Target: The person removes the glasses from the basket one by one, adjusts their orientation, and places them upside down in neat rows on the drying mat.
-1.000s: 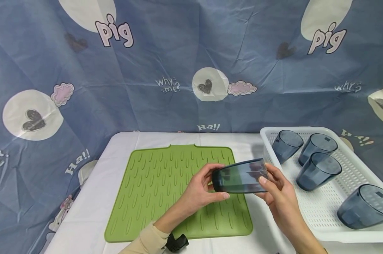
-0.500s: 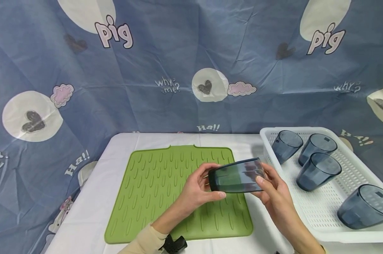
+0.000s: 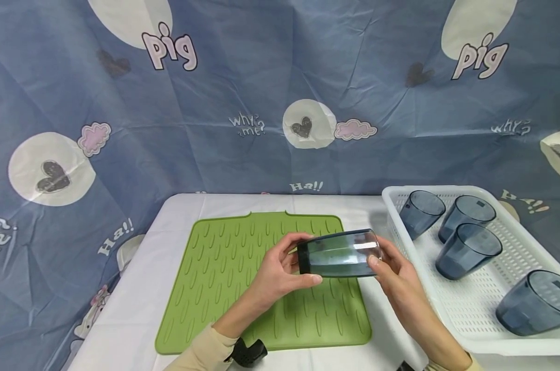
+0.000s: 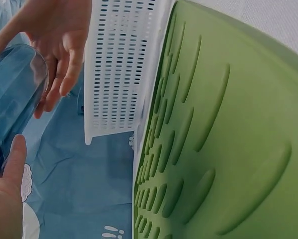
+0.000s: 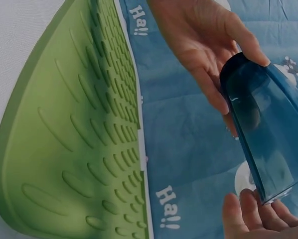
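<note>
Left hand (image 3: 277,273) and right hand (image 3: 398,275) together hold one blue glass (image 3: 338,255), which lies sideways in the air over the right part of the green mat (image 3: 224,273). The left hand grips the dark base end, its thumb along the near side and its fingers behind. The right hand pinches the clear mouth end, thumb on the near wall close to the rim. A beige sleeve (image 3: 206,350) covers the left forearm, and a black device (image 3: 249,353) shows beside that wrist.

Raised narrow ridges run across the mat, which lies flat on the white table (image 3: 117,330) and has a tab at its far edge. To the right stands a white basket (image 3: 477,312) with a holed floor and walls. Four more blue glasses sit in it, mouths up: three grouped toward the far end, and a fourth near the close right corner.

Behind everything hangs a blue cloth (image 3: 261,67) printed with hearts, clouds and words such as "pig" and "Ha!!"
</note>
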Available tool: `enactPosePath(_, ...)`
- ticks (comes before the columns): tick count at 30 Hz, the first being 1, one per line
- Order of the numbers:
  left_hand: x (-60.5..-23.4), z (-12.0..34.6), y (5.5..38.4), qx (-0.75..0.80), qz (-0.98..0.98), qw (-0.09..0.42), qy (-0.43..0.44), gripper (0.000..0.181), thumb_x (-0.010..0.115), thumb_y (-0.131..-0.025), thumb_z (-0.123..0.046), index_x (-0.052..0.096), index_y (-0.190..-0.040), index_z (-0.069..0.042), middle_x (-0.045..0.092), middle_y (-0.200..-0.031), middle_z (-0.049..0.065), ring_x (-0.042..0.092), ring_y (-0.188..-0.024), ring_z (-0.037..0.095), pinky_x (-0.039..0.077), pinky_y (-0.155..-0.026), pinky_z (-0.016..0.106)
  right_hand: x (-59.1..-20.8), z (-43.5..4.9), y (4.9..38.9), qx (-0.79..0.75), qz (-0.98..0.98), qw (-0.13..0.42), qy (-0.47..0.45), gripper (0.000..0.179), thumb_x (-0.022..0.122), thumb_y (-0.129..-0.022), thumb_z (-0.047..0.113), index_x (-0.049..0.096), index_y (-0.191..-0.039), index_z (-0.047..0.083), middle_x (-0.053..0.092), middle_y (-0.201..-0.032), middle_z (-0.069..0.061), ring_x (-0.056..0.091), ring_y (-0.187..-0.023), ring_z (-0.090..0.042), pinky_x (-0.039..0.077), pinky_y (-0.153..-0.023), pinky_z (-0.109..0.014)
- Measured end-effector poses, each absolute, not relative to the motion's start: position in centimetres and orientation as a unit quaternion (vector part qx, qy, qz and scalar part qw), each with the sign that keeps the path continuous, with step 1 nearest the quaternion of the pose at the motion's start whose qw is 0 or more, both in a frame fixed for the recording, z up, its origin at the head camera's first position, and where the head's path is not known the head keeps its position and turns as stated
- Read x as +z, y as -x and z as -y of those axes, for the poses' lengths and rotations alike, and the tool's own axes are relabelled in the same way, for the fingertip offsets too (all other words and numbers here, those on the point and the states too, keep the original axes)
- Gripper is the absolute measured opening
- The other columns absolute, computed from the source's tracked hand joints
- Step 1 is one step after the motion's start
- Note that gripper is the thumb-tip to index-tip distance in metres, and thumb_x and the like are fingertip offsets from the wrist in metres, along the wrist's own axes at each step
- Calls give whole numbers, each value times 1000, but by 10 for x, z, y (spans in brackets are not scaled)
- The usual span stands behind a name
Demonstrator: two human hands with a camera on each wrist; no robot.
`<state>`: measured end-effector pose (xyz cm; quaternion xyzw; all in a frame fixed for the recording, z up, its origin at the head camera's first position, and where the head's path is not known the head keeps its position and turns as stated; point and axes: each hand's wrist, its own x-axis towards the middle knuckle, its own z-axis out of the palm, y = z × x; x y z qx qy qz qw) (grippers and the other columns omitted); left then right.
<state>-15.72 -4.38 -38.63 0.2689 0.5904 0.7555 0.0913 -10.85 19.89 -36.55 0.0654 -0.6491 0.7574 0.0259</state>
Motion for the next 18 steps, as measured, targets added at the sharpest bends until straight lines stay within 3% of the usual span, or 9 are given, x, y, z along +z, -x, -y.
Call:
enactPosePath(6, -386, 48, 158, 744, -606, 75, -272, 68, 81, -73, 3, 51, -134, -7, 54, -136, 12, 57, -116, 32, 48, -101, 41, -367, -198, 110, 733, 676, 43, -70, 45, 53, -100, 6, 42, -143, 6, 55, -132, -5, 52, -119, -14, 43, -99, -19)
enactPosePath(13, -385, 55, 158, 738, -615, 62, -273, 68, 82, -72, 3, 52, -133, -6, 54, -136, 13, 53, -121, 30, 45, -104, 39, -369, -201, 110, 703, 706, 49, -71, 48, 55, -100, 8, 40, -146, 4, 44, -145, -8, 41, -133, -16, 39, -102, -17)
enactPosePath(18, -384, 62, 159, 736, -624, 56, -255, 68, 81, -71, 3, 52, -132, -5, 54, -134, 14, 52, -122, 30, 44, -105, 37, -371, -201, 113, 706, 698, 66, -95, 46, 54, -100, 4, 40, -144, -1, 48, -143, -12, 46, -129, -20, 41, -102, -21)
